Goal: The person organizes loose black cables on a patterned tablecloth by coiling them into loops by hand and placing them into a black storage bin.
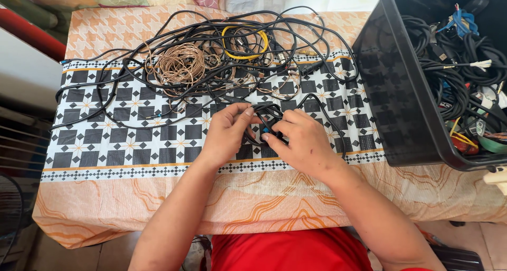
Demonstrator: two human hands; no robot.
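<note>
Table (105,197) draped in a cloth (95,139) — peach border, black-and-white checker band across the middle. Near the table's front edge, about centre, both hands work a small black cable (266,115) bundle. Left hand (227,134) has fingers curled, thumb and fingertips pinching the loops from the left. Right hand (301,141) is curled too, fingertips closed on the same bundle from the right; a bit of blue shows between the fingers. The cable trails back toward the far side.

Far half of the table: a big tangle of black cables (211,49), with a coil of copper-coloured wire (179,65) on its left and a yellow cable (244,41) loop near the far edge. At the right edge, a black bin (401,102) full of more cables and plugs — partly overhanging the table.

Room: patterned fabric behind the far edge, red bar at upper left, tiled floor lower right. The person wears red.
</note>
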